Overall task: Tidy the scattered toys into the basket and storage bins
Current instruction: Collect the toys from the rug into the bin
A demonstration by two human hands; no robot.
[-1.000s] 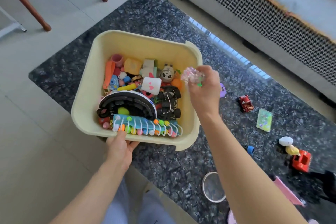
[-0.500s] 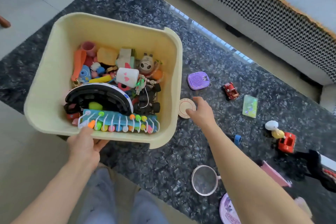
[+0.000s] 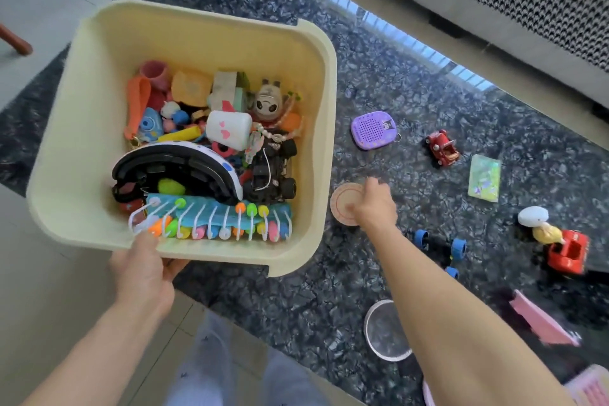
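1. Reaching down beside the bin, the right hand (image 3: pixel 375 208) now pinches the near edge of a round cream disc (image 3: pixel 346 203); a second ago it held a pink sparkly toy over the bin, and that toy is no longer in its fingers.
2. That suggests one more toy went in and the disc is the next pick.
3. The disc lies flat on the dark marbled tabletop (image 3: pixel 296 316), just beside the bin's right wall, face up. Being round, it has no long axis; only its thin edge offers a hold.
4. The left hand (image 3: pixel 145 270) grips the near rim of the yellow storage bin (image 3: pixel 82 128), thumb over the edge, as it did before; the bin is already well filled with toys.
5. Several toys remain out, to my eye: a purple keychain toy (image 3: pixel 373 129), a small red car (image 3: pixel 442 147) with its long axis running toward the sofa, a green card (image 3: pixel 484 182), a blue-wheeled car (image 3: pixel 440 249) and a red truck (image 3: pixel 567 252).
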